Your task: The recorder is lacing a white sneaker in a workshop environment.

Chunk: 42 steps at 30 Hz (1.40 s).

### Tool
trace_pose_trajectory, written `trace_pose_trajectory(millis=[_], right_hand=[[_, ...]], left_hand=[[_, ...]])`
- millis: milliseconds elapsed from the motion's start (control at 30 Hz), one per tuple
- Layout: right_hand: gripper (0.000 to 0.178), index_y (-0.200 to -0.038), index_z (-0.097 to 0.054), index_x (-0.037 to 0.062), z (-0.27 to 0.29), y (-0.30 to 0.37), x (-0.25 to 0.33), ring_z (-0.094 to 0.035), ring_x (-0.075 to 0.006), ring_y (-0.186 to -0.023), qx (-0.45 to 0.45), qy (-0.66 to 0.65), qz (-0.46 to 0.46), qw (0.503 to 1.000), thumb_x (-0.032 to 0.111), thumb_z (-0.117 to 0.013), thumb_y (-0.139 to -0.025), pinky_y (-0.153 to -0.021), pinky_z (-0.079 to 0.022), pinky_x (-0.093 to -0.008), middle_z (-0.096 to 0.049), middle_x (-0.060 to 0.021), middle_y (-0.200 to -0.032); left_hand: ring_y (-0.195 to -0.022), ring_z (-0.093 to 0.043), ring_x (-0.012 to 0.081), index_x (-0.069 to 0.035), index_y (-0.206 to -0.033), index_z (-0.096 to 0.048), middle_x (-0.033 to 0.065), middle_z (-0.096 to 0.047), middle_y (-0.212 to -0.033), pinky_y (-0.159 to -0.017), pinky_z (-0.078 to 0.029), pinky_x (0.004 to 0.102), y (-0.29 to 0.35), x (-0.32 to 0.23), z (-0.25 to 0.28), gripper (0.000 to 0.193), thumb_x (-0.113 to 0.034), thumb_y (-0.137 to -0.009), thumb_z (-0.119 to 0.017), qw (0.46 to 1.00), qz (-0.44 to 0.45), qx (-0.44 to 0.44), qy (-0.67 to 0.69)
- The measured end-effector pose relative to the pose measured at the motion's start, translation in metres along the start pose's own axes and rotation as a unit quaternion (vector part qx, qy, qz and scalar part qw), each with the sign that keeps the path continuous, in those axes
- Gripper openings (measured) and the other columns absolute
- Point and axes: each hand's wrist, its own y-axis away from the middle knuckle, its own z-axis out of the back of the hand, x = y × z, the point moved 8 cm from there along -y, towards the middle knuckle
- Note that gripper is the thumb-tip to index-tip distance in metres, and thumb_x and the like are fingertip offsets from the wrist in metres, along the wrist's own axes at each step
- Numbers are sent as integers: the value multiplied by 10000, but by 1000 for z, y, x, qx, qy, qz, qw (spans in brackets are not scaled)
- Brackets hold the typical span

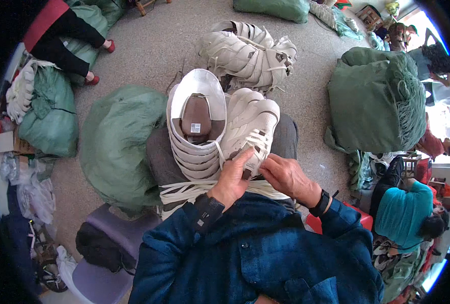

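Laces pinched in both my hands — left hand [231, 178] and right hand [285, 176] grasping the white sneaker [250, 126]; light, soft upper, best held at the sole.

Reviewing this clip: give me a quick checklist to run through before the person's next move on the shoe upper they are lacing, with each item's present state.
1. Left hand on the white shoe upper, thumb at the lace area: ok.
2. Right hand pinching at the white lace: ok.
3. Lace end threaded through an eyelet: cannot tell, fingers cover it.
4. Upper resting steady on the lap beside the stack of nested uppers: ok.
5. Loose white laces lying across the lap within reach: ok.
6. Pile of uppers on the floor apart from the hands: ok.
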Motion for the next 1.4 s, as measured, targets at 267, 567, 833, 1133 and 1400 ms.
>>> trace_pose_trajectory(millis=[267, 567, 833, 1133, 1400], right_hand=[[194, -957, -624, 2, -23, 21, -61, -552, -78, -704, 13, -292, -284, 913, 192, -616, -999, -608, -470, -279, -611, -32, -750], [114, -898, -572, 33, 4, 1, 14, -627, -398, -691, 75, 90, -32, 993, 126, -636, -911, -597, -502, -467, -630, -179, -782], [384, -977, -651, -17, -40, 36, -48, -681, -238, -663, 186, -379, -371, 827, 317, -478, -1058, -608, -548, -337, -711, -144, -824], [373, -948, -668, -10, -45, 33, -51, -596, -134, -579, 95, -540, -405, 731, 332, -544, -1032, -540, -491, -271, -631, -50, -730], [157, -917, -654, 17, -28, 6, -41, -556, -84, -545, 141, -407, -357, 829, 161, -618, -968, -454, -427, -237, -602, 0, -678]], left_hand=[[-1018, -659, 194, -38, -1248, -622, 54, -681, -1144, -888, -534, 350, 0, 3, 1, 348, -121, -918, -695, 998, -24, 22, -59], [-917, -663, 168, -38, -1160, -667, 46, -688, -1045, -774, -527, 317, -10, -2, 2, 336, -208, -880, -737, 981, -147, -8, -125], [-863, -656, 162, -31, -1107, -662, 46, -688, -1006, -731, -516, 309, -7, 9, 6, 262, -206, -911, -672, 996, -33, 16, -79], [-873, -663, 146, -49, -1146, -656, 37, -693, -1020, -754, -536, 301, -1, 7, -1, 229, -188, -965, -646, 993, -38, 46, -99], [-918, -667, 151, -56, -1184, -637, 33, -689, -1045, -775, -545, 309, -6, 4, 4, 248, -171, -965, -639, 990, -41, 90, -104]])
